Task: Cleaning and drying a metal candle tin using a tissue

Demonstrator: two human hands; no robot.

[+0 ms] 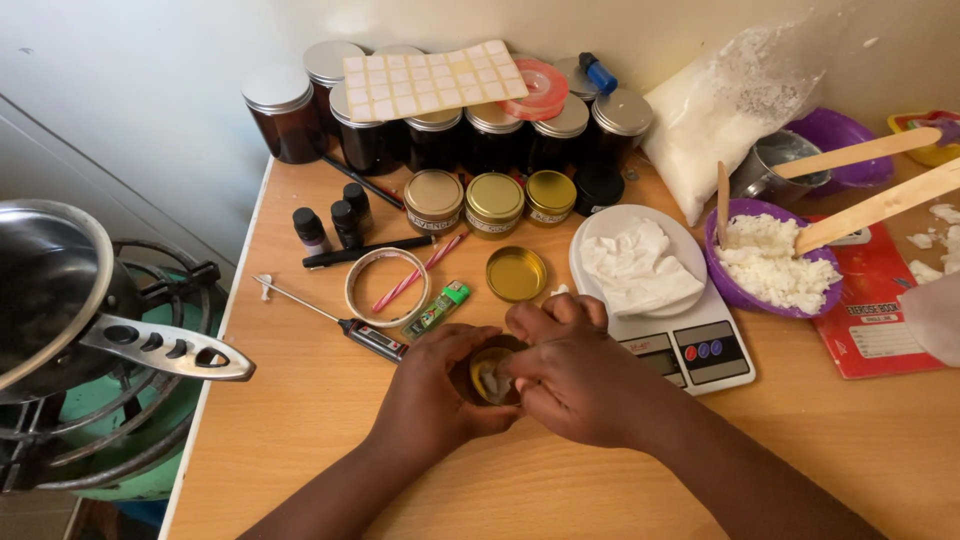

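Observation:
My left hand [432, 385] wraps around a small gold tin [487, 378] near the table's front middle and holds it steady. My right hand [572, 372] presses its fingertips into the tin's open mouth; what lies under them is hidden. The tin's gold lid [516, 273] lies flat just beyond my hands. A probe thermometer [345, 322] and a green lighter [438, 307] rest to the left of my hands.
A white kitchen scale [690, 345] bears crumpled white tissue. A purple bowl [728, 285] holds white wax flakes and wooden sticks. Three lidded gold tins [492, 200], dark jars [283, 112], small bottles and a tape ring stand behind. A pot [60, 290] sits on a burner off the left edge.

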